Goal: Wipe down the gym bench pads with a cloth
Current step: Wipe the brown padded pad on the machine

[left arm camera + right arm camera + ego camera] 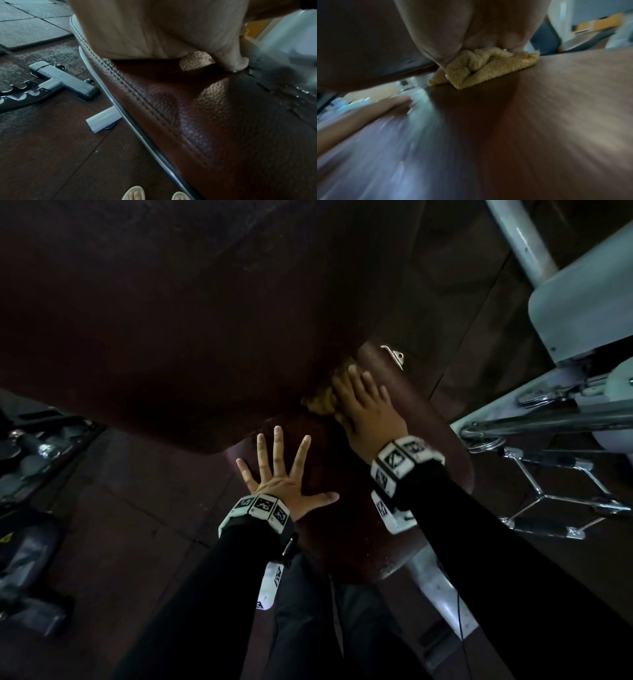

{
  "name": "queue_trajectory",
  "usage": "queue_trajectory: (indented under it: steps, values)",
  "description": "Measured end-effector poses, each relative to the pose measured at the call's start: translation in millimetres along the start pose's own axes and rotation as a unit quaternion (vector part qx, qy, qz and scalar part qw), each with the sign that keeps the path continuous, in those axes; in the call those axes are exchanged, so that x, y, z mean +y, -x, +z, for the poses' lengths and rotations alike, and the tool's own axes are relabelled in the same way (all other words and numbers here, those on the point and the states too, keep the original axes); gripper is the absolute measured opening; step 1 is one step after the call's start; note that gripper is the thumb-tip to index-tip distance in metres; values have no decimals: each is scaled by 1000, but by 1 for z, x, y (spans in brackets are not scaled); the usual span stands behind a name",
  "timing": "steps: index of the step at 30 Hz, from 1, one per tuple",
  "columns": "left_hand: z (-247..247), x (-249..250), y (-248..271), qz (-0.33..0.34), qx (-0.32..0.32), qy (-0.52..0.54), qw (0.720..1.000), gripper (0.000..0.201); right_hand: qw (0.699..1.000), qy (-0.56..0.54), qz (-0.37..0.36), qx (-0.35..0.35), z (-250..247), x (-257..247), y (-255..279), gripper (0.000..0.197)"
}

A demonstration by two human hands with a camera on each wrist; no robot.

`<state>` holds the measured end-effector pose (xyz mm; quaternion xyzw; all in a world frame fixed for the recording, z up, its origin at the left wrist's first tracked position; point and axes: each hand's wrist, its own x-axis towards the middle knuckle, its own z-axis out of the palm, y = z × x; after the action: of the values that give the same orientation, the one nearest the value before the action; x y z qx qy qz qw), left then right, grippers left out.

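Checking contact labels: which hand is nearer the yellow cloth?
Right. The right hand presses on the cloth at the seat pad's far end; the left hand lies spread, apart from it.

The right hand (471, 27) presses a crumpled yellow terry cloth (481, 67) onto the dark reddish-brown padded bench surface (530, 128) at its far end. At the left, blurred, the left hand (368, 115) rests flat on the pad.
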<state>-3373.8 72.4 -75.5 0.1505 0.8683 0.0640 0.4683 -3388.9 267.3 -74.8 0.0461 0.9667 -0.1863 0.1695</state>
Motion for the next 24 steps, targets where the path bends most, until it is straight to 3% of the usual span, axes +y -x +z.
queue_trajectory:
  steps: [4,7,13,18,24]
  values:
    - [-1,0,1,2,-3,2,1000,110,1000,1,2,-1,13,17,53,56]
    - [-1,0,0,4,-12,6,1000,110,998,-32,58,22,4,44,68,58]
    - [-1,0,0,8,-15,9,1000,110,988,-75,130,42,-15,58,15,56]
    - [-1,0,0,6,-11,4,1000,111,998,-36,41,10,-18,31,-23,58]
    - [0,1,1,10,-6,6,1000,109,1000,-16,-9,-11,5,20,41,57]
